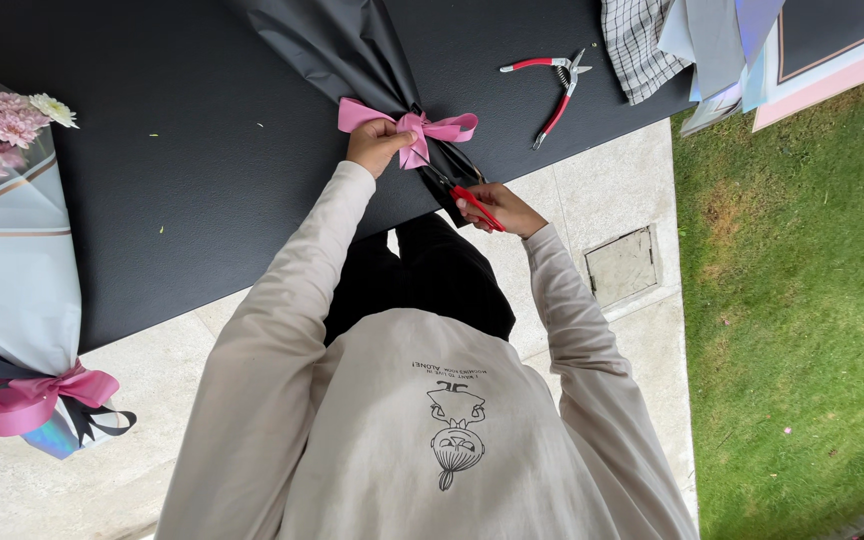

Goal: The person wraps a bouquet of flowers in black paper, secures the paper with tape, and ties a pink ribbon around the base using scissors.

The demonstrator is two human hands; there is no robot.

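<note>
Now left hand (376,142) pinches bow (414,128); right hand (492,208) grips scissors (464,192).

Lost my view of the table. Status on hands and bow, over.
Left hand pinching pink ribbon bow on dark-wrapped bouquet. Right hand gripping red-handled scissors at ribbon tail. Nothing obstructing.

black table (202,190) | dark-wrapped bouquet (342,45) | red-handled pruners (552,85) | white-wrapped bouquet (12,270) | paper sheets (752,50)

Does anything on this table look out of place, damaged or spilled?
Nothing is damaged. Only small bits of green debris lie scattered on the black table, and the stack of wrapping sheets overhangs its edge.
</note>
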